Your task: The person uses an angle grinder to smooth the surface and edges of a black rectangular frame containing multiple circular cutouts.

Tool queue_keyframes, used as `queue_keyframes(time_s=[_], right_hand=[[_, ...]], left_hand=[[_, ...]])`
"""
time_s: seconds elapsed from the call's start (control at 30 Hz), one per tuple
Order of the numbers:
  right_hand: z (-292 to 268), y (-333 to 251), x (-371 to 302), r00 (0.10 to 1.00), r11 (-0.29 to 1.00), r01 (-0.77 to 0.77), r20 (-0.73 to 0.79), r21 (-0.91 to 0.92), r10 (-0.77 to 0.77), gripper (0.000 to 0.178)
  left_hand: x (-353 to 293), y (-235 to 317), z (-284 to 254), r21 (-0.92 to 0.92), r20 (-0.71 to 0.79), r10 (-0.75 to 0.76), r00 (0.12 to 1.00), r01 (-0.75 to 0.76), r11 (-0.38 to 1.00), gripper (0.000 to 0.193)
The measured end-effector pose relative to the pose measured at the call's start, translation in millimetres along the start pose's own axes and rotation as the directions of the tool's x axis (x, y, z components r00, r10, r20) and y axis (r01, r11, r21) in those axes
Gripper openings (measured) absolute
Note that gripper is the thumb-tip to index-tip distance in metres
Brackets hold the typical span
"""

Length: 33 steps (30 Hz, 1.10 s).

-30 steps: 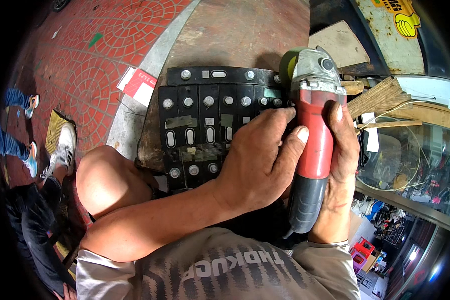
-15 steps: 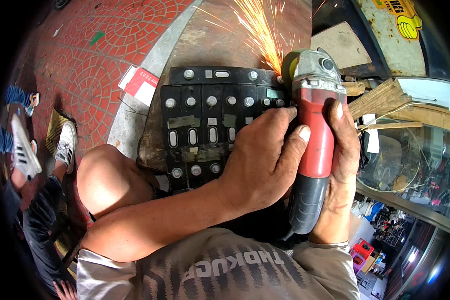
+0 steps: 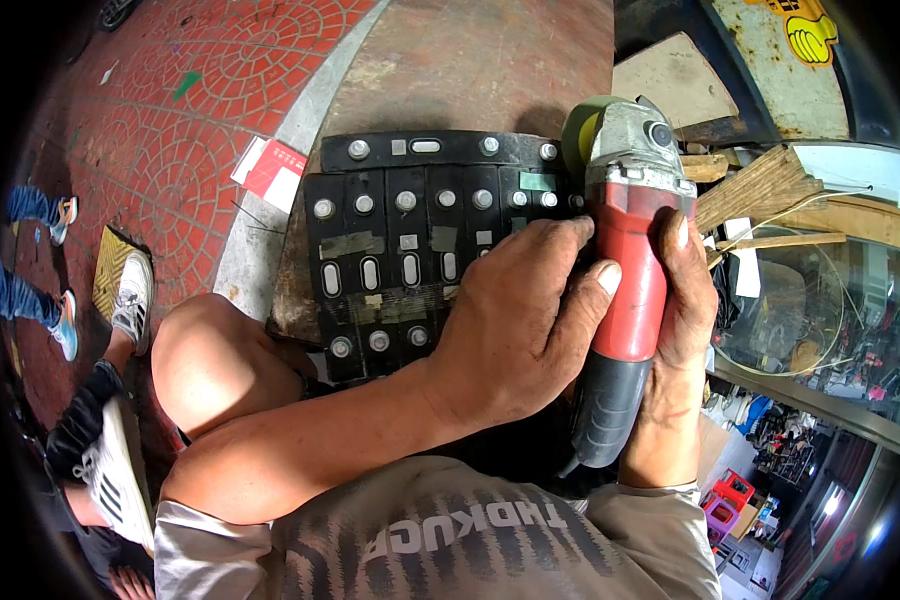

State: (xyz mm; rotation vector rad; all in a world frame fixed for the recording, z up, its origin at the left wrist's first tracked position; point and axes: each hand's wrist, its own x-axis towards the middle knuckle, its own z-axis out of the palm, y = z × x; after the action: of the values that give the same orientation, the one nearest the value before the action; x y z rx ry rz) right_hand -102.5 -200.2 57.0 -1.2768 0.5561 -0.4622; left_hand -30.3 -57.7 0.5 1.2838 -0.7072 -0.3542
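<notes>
I grip an angle grinder (image 3: pixel 630 270) with a red body, grey metal head and black rear handle. My right hand (image 3: pixel 688 300) is wrapped round its right side, the thumb over the red body. My left hand (image 3: pixel 515 330) is closed against its left side, the thumb resting on the casing; its other fingers are partly hidden. The yellowish disc (image 3: pixel 580 130) stands just right of a row of black bars (image 3: pixel 430 235) with silver bolt heads, oval slots and bits of tape. A separate black strip (image 3: pixel 455 150) with bolts lies across their far end. No sparks show.
The bars lie on a worn brown board (image 3: pixel 470 70). Wood offcuts (image 3: pixel 770 190) and a glass-topped case (image 3: pixel 800 310) are at the right. A red and white card (image 3: pixel 270 170) lies at the left, by the red tiled floor (image 3: pixel 230 90). Other people's feet (image 3: pixel 125 480) show at far left.
The spray of orange sparks has stopped. The bars sit slightly further left in view, with the disc apart from the end bolt. A bystander's shoe at the left has swung down and nearer.
</notes>
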Motion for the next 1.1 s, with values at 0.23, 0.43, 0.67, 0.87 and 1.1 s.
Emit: queue_keyframes(time_s=[0.23,0.43,0.67,0.87,1.1], right_hand=[[4.7,0.4,1.6,1.0,1.0,-0.01,-0.01,0.008,0.01,0.067],[4.0,0.7,2.2,1.0,1.0,-0.003,-0.007,0.0,0.003,0.069],[3.0,-0.7,2.8,0.999,0.999,-0.034,0.04,0.039,0.032,0.076],[8.5,-5.2,0.5,0.999,0.999,-0.044,0.028,0.03,0.043,0.09],[1.3,-0.2,0.4,0.999,1.0,-0.006,0.047,-0.002,0.006,0.091]], left_hand=[[0.4,-0.9,0.1,-0.026,-0.01,0.004,1.0,-0.004,1.0,0.031],[0.6,-2.5,0.9,-0.033,-0.007,0.005,1.0,-0.005,0.999,0.031],[-0.1,-1.9,-0.1,-0.047,-0.006,-0.01,1.0,0.01,0.999,0.029],[-0.1,2.5,-1.9,-0.088,-0.003,-0.046,0.999,0.045,0.995,0.028],[-0.6,-1.5,-0.7,-0.035,-0.01,0.005,1.0,-0.006,0.999,0.026]])
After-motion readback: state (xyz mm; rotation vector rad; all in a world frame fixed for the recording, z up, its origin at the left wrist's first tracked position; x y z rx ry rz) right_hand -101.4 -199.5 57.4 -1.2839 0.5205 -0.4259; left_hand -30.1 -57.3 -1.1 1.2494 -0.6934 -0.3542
